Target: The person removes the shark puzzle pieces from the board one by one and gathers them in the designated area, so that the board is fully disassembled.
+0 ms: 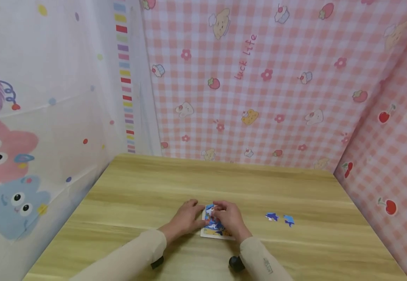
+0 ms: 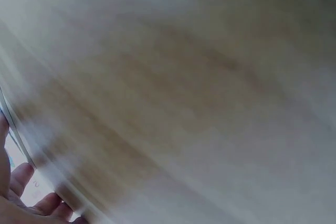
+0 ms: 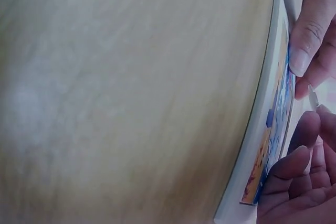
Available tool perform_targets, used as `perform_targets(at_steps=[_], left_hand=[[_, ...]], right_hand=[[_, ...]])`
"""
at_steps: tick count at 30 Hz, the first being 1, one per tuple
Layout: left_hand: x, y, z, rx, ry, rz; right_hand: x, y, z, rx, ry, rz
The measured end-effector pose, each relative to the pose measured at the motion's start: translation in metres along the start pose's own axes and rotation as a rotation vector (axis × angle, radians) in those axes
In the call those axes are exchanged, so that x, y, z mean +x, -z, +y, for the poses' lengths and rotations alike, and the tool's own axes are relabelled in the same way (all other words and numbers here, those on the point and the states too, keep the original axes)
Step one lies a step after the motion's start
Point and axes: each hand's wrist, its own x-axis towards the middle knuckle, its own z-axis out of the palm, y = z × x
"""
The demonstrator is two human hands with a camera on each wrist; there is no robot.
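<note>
A jigsaw puzzle in a white-rimmed tray [image 1: 208, 235] lies on the table between both hands, its picture blue, white and orange. My left hand [image 1: 185, 219] rests at the tray's left side, its thumb [image 3: 300, 59] pressing on the picture. Over the right half reaches my right hand [image 1: 232, 218], hiding part of the picture. In the right wrist view that hand pinches a thin puzzle piece [image 3: 313, 97], seen edge-on and held above the tray. The left wrist view catches only left fingertips [image 2: 48, 203] in its lower left corner.
Two loose blue puzzle pieces, one blue and white [image 1: 272, 216] and one light and dark blue [image 1: 289, 220], lie to the right of the tray. Wood-grain table [image 1: 154, 183] surrounds it, backed by a pink checked cloth [image 1: 245, 93] and a white printed cloth [image 1: 66, 128].
</note>
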Motion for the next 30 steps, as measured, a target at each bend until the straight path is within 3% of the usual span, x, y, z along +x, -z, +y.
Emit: perform_targets(at_steps=[7,14,19,30], left_hand=[[0.007,0.002,-0.001,0.013,0.017,-0.007],[0.003,-0.001,0.0,0.009,0.049,-0.035],[0.002,-0.001,0.002,0.006,0.076,-0.048],[0.002,-0.002,0.0,0.003,0.071,-0.035]], right_hand=[[0.003,0.006,-0.006,0.061,0.009,0.008],[0.0,0.018,0.001,0.043,-0.012,0.039],[-0.001,0.033,0.009,0.043,-0.036,0.081],[-0.005,0.069,0.028,0.048,-0.078,0.12]])
